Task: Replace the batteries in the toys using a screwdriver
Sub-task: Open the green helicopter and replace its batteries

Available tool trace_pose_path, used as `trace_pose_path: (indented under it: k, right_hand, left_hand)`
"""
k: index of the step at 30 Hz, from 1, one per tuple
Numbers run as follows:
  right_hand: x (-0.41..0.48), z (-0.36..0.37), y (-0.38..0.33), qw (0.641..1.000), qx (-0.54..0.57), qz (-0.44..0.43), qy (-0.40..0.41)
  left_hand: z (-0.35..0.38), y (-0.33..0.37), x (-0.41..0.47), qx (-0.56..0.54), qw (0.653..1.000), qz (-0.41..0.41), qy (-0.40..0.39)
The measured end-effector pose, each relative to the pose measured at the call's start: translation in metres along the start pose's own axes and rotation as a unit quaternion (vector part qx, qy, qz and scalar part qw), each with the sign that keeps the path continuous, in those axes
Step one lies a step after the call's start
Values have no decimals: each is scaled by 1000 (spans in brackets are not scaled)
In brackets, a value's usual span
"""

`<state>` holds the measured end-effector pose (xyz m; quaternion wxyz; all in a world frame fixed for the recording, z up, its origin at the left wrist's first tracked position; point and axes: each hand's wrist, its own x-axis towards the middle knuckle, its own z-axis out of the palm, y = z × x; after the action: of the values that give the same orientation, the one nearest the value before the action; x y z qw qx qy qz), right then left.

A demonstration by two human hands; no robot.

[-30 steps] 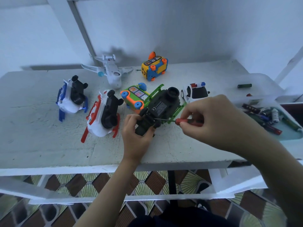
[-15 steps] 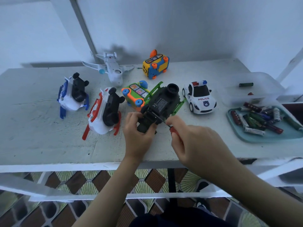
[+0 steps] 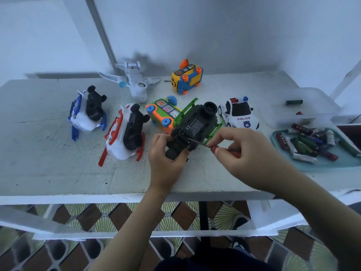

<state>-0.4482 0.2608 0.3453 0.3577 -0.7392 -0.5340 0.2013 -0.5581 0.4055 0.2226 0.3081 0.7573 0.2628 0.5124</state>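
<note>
Red-handled screwdriver (image 3: 214,149), thin dark shaft, lies nearly level, its tip pointing left from the right hand (image 3: 248,153)'s pinching fingers into the green-railed black toy (image 3: 197,124)'s upturned underside. The left hand (image 3: 166,161)'s curled fingers grip the toy's near end.

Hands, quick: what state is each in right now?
Left hand: grips the black-and-green toy, underside up.
Right hand: holds the red-handled screwdriver, tip at the toy's underside.

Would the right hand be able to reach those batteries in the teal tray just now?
Probably yes: the batteries lie in the teal tray just beside the right hand, nothing between. But that hand grips the screwdriver, so it would likely set that down first.
</note>
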Motion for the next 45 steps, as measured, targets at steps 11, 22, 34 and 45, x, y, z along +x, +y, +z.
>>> trace_pose_path:
  k: [11,22,34,45]
  right_hand:
    - [-22,39,0,975,-209,-61,38]
    - [-24,31,5,992,-88,-59,68]
    - [-7,-7,8,982,-11,-5,187]
    - [-14,-6,19,984,-29,-37,170]
  left_hand:
    - [2,-1,0,10,1000,-13,2]
    - [1,-1,-1,2,1000,-12,-1]
    - [0,-5,-2,-4,1000,-5,-19]
    - [-1,4,-2,6,1000,3,-12]
